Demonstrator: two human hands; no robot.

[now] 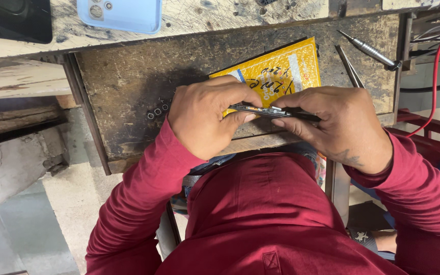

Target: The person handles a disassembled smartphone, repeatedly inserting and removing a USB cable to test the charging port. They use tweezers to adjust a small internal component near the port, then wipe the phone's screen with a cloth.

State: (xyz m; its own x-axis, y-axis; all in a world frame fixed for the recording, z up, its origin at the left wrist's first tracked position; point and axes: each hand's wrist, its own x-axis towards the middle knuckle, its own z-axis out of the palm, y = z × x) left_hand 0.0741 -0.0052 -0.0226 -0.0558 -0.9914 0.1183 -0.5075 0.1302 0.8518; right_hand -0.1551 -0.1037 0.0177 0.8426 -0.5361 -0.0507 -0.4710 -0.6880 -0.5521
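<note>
The head camera looks straight down on a worn, scratched wooden work board (128, 76) with the person's red sleeves coming up from the bottom of the frame. Near the middle, both hands meet on a thin dark phone frame (273, 112), seen edge-on and held level just above the board's near edge. The left hand (204, 119) is curled almost closed around the frame's nine o'clock end, thumb beneath and fingers folded over the top, which looks like a steadying grip. The right hand (337, 125) closes on the three o'clock end, its thumb and forefinger pinching the thin edge, probably so the slim part does not flex or twist between the two hands. Directly behind the frame, at twelve o'clock from the hands, lies a yellow booklet (281, 71) tilted on the board, partly hidden by the knuckles; it seems to serve as a mat beneath the work. At nine o'clock from the left hand a few tiny rings or screws (157, 110) sit in a loose cluster on the bare wood, kept close yet apart from the hands. At two o'clock from the right hand rest a pair of tweezers (350, 66) and, beyond them, a metal screwdriver (370, 50), both within easy reach. At the top edge, about eleven o'clock, a light blue phone (120, 14) lies face down on the upper ledge, and a red cable (436, 66) curves down the right side.
</note>
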